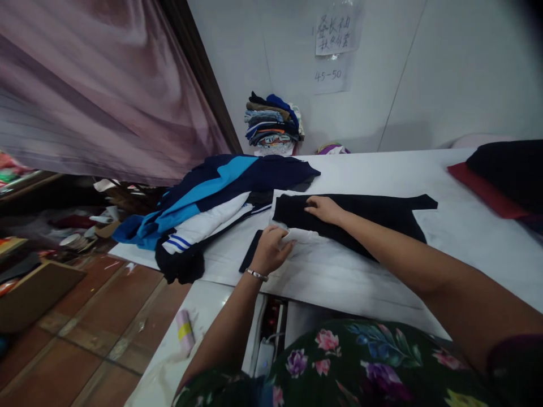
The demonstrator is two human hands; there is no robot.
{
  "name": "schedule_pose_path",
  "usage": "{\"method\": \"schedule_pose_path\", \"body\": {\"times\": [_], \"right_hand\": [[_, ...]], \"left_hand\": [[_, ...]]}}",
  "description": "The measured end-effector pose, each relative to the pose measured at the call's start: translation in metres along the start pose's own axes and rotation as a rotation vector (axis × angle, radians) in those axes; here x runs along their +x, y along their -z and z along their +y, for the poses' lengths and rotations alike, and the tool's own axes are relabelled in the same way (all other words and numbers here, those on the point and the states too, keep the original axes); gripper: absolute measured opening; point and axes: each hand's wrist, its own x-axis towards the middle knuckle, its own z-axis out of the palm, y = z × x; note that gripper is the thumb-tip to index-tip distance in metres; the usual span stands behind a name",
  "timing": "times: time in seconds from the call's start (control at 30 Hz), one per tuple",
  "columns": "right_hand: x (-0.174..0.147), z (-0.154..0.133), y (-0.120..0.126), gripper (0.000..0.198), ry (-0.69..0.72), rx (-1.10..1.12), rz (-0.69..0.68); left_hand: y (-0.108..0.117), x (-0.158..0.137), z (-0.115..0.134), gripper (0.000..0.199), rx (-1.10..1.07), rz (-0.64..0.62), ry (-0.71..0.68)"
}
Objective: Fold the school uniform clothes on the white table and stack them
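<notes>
A black garment (373,206) with white parts lies spread on the white tabletop, its long narrow end toward the right. My right hand (326,210) rests on its black cloth near the left end, fingers curled and pinching the fabric. Nearer to me, my left hand (271,249), with a bracelet at the wrist, has its thumb and fingers closed on a white edge of the garment. A dark piece of cloth (250,253) shows beside the left hand; whether it joins the garment is hidden.
Navy, blue and white clothes (220,186) lie heaped on the left. A folded clothes stack (274,124) stands at the back by the wall. Dark and red cloth (504,181) lies at the right. A pink roll (185,332) sits on the lower surface. A curtain (127,85) hangs left.
</notes>
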Motion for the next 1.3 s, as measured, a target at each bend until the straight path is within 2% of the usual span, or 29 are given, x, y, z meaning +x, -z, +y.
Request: {"method": "schedule_pose_path", "body": {"times": [0.07,0.13,0.2,0.27,0.33,0.43,0.5,0.57,0.67,0.77,0.87,0.97,1.13,1.23,1.3], "right_hand": [[-0.011,-0.002,-0.001,0.036,0.091,0.008,0.069],[-0.026,-0.006,-0.006,0.037,0.223,-0.017,0.078],[-0.039,-0.011,-0.013,0.041,0.281,-0.055,0.001],[-0.048,-0.015,-0.019,0.057,0.239,-0.103,-0.124],[-0.049,-0.018,-0.024,0.068,0.184,-0.13,-0.24],[-0.042,-0.019,-0.029,0.051,0.189,-0.119,-0.306],[-0.035,-0.017,-0.029,0.029,0.183,-0.053,-0.264],[-0.027,-0.013,-0.026,0.015,0.128,0.118,-0.155],[-0.017,-0.001,-0.01,0.017,0.005,0.497,0.056],[-0.013,0.01,0.013,0.029,-0.13,0.817,0.171],[-0.014,0.014,0.031,0.032,-0.211,0.967,0.235],[-0.018,0.013,0.037,0.033,-0.22,1.018,0.26],[-0.019,0.01,0.026,0.031,-0.139,0.952,0.181],[-0.018,0.01,0.009,0.028,0.009,0.647,0.086],[-0.02,0.009,-0.003,0.036,0.094,0.4,0.05]], "left_hand": [[0.001,-0.002,0.001,0.014,-0.02,-0.005,0.005],[0.001,-0.005,0.003,0.02,-0.026,-0.01,0.003],[0.002,-0.006,0.004,0.016,-0.018,-0.04,-0.017],[0.003,-0.006,0.006,0.005,-0.008,-0.096,-0.041],[0.002,-0.006,0.007,0.007,-0.008,-0.137,-0.057],[0.0,-0.005,0.008,0.014,-0.01,-0.143,-0.057],[-0.001,-0.005,0.008,0.016,-0.011,-0.146,-0.049],[-0.001,-0.004,0.007,0.017,-0.017,-0.153,-0.023],[0.001,0.004,-0.004,0.021,-0.027,-0.142,0.105],[-0.001,0.021,-0.027,0.023,0.03,-0.139,0.344],[-0.009,0.041,-0.054,0.025,0.259,-0.26,0.617],[-0.018,0.055,-0.069,0.025,0.438,-0.364,0.761],[-0.022,0.058,-0.074,0.029,0.502,-0.337,0.785],[-0.018,0.055,-0.078,0.029,0.499,-0.292,0.807],[-0.015,0.055,-0.083,0.027,0.477,-0.261,0.809]]}}
